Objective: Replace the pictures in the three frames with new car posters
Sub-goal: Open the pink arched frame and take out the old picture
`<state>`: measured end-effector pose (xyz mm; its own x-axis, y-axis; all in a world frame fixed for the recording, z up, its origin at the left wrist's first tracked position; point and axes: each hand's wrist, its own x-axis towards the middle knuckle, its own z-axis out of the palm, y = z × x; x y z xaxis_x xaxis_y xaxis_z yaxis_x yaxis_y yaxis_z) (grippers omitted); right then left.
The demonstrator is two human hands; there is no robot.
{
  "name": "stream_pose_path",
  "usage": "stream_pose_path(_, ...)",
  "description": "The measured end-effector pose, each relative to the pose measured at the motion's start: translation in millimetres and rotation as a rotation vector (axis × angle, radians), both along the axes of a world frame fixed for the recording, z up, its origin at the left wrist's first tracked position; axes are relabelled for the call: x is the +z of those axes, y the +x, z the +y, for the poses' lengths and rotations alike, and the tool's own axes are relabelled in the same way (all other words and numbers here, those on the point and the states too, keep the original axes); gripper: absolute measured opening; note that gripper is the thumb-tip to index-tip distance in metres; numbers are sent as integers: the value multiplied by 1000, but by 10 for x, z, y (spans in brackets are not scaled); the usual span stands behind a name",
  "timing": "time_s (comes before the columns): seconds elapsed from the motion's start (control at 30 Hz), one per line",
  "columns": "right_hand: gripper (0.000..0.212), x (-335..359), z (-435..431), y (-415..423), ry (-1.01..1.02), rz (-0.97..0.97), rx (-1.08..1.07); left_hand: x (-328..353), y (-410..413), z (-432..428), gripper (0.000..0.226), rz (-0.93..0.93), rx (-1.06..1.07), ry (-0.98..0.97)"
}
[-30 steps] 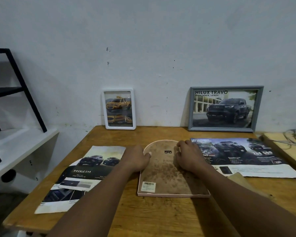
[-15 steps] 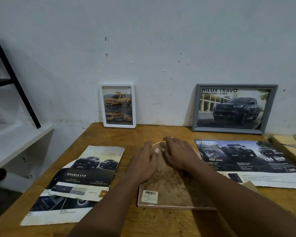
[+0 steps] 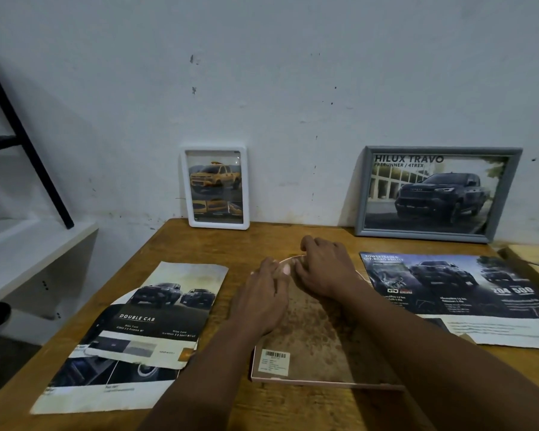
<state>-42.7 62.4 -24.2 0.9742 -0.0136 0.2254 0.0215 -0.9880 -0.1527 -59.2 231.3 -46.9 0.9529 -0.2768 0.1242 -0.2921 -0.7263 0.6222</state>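
Observation:
A pink arch-topped frame (image 3: 311,346) lies face down on the wooden table (image 3: 271,237), showing its brown backing and a barcode sticker (image 3: 275,361). My left hand (image 3: 262,297) rests on the backing near the arched top, fingers fairly straight. My right hand (image 3: 324,269) has its fingers curled at the top rim of that frame. Against the wall lean a white frame (image 3: 246,188) with a yellow truck picture and a grey frame (image 3: 439,149) with a dark truck poster.
Two overlapping car posters (image 3: 156,309) lie left of the arched frame, and a wide car poster (image 3: 458,290) lies to its right. A wooden board (image 3: 529,262) sits at the far right. A white shelf (image 3: 28,244) and black metal stand (image 3: 22,135) are left of the table.
Both hands slid from the sides of the arched frame up to its top, close together. The view has shifted nearer to the table.

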Motion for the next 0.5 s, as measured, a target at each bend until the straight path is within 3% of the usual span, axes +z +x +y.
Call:
stream_pose_path(0.3, 51, -122, 150, 251, 32, 41, -85, 74, -19, 132, 62, -128, -31, 152)
stream_pose_path(0.5, 58, -137, 225, 367, 44, 36, -144, 11, 38, 247, 63, -83, -3, 17)
